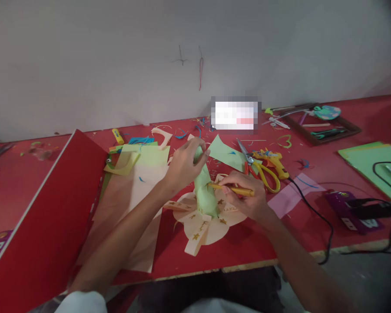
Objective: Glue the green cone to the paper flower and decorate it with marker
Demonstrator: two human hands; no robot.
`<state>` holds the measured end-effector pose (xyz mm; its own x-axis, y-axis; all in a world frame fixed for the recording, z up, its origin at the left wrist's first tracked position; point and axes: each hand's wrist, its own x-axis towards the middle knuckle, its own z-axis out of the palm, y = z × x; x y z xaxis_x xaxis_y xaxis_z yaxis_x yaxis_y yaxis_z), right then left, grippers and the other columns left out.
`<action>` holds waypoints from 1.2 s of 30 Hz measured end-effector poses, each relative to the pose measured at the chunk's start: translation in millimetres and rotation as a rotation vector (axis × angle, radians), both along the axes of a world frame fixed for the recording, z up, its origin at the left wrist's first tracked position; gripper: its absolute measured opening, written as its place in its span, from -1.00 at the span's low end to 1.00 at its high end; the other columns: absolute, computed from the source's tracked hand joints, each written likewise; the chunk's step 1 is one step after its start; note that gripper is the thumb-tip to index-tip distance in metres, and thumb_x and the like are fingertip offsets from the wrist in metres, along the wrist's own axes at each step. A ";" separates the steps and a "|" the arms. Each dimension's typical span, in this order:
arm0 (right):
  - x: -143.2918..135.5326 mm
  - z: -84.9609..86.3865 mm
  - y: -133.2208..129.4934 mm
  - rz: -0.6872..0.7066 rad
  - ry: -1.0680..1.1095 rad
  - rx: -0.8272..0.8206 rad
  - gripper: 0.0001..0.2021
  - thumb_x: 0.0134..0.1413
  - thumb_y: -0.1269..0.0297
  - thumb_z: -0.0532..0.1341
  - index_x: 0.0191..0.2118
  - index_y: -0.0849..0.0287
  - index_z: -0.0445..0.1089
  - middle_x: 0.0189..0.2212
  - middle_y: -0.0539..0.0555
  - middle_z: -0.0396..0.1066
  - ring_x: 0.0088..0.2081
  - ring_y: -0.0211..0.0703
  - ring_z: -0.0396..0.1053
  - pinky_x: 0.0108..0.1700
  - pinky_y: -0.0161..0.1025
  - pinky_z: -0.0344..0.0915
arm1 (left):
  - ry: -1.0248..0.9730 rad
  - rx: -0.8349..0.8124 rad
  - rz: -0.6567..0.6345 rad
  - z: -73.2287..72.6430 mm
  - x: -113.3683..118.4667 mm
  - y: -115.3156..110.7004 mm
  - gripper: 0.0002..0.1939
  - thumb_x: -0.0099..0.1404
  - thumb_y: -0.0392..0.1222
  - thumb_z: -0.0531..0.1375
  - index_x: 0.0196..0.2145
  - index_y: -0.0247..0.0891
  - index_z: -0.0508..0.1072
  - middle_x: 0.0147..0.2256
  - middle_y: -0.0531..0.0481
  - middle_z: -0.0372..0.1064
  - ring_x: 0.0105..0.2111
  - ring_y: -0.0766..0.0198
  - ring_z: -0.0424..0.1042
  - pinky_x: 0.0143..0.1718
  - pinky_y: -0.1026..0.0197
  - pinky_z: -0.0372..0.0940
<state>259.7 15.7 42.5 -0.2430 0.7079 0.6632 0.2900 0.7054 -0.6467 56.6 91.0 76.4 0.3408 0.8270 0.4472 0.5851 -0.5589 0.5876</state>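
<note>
A pale green rolled paper shape (206,198) stands tilted on a cream flower-shaped paper piece (211,232), whose curled strips carry gold stars and writing. My left hand (187,161) is closed around the upper end of the green paper. In my right hand (247,195) is a gold pen (237,190), its tip at the side of the green paper. To the right of that hand lie scissors (267,176) with a yellow handle and a yellow glue gun (275,163). A green paper sheet (228,152) lies just behind.
A red board (52,208) leans at the left beside cream paper sheets (127,234). At the right are a pink paper (295,193), a purple box (352,213) with black cables, and green sheets (374,165). A dark tray (326,137) holds tools behind; paper scraps are scattered about.
</note>
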 end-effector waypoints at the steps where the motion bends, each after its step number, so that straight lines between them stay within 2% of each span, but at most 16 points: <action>1: 0.0 0.5 -0.2 0.009 -0.002 -0.004 -0.87 0.23 0.48 0.24 -0.22 0.09 0.44 -0.41 0.00 0.46 -0.40 -0.23 0.43 -0.32 -0.27 0.39 | 0.000 0.000 0.001 0.1 0.1 0.1 -0.91 0.47 -0.17 0.17 -0.21 -0.19 0.32 -0.36 0.11 0.37 -0.55 0.38 0.17 -0.37 0.22 0.14; 4: -0.5 1.7 -1.0 0.035 0.008 -0.020 -0.88 0.23 0.48 0.24 -0.26 0.09 0.44 -0.46 -0.02 0.42 -0.44 -0.25 0.40 -0.35 -0.28 0.37 | 0.001 0.007 -0.003 0.2 0.4 0.2 -0.91 0.47 -0.17 0.16 -0.21 -0.18 0.32 -0.36 0.10 0.37 -0.55 0.37 0.19 -0.35 0.22 0.16; 8: -0.9 0.6 -1.2 0.063 0.021 -0.047 -0.87 0.23 0.46 0.25 -0.17 0.09 0.48 -0.37 0.03 0.50 -0.37 -0.21 0.45 -0.30 -0.24 0.41 | 0.006 0.021 -0.007 0.4 0.6 0.1 -0.90 0.48 -0.15 0.15 -0.21 -0.18 0.32 -0.37 0.08 0.38 -0.49 0.34 0.27 -0.32 0.21 0.20; 13: 0.6 -2.5 -0.1 0.004 0.041 -0.022 -0.87 0.23 0.46 0.24 -0.19 0.09 0.48 -0.37 0.02 0.51 -0.36 -0.20 0.45 -0.27 -0.23 0.42 | 0.010 0.023 -0.001 0.3 0.0 0.0 -0.88 0.50 -0.12 0.13 -0.21 -0.17 0.32 -0.39 0.08 0.36 -0.44 0.29 0.34 -0.31 0.20 0.23; 24: 0.1 -1.5 0.5 0.011 0.009 -0.053 -0.91 0.26 0.40 0.22 -0.25 0.08 0.46 -0.41 0.01 0.50 -0.38 -0.19 0.47 -0.29 -0.23 0.44 | -0.001 0.004 -0.006 0.6 0.3 0.1 -0.90 0.48 -0.16 0.16 -0.23 -0.18 0.31 -0.37 0.08 0.38 -0.48 0.34 0.26 -0.33 0.21 0.18; 29: 1.1 -1.4 -0.1 0.013 0.006 -0.061 -0.90 0.26 0.41 0.22 -0.28 0.09 0.45 -0.45 0.00 0.47 -0.42 -0.22 0.45 -0.34 -0.25 0.40 | -0.003 0.000 -0.012 1.0 0.2 0.1 -0.90 0.47 -0.17 0.16 -0.23 -0.18 0.30 -0.37 0.08 0.37 -0.45 0.32 0.30 -0.33 0.22 0.18; 36: 0.9 -3.2 0.2 -0.031 0.017 -0.063 -0.92 0.27 0.37 0.22 -0.24 0.08 0.46 -0.39 0.03 0.53 -0.36 -0.18 0.49 -0.26 -0.21 0.44 | -0.009 0.010 -0.016 -0.1 -0.1 0.0 -0.91 0.47 -0.18 0.16 -0.22 -0.19 0.30 -0.33 0.08 0.39 -0.48 0.35 0.25 -0.33 0.23 0.16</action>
<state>260.6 15.9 39.3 -0.2089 0.7553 0.6212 0.2996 0.6541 -0.6945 56.5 91.0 76.3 0.3496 0.8171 0.4585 0.5706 -0.5738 0.5875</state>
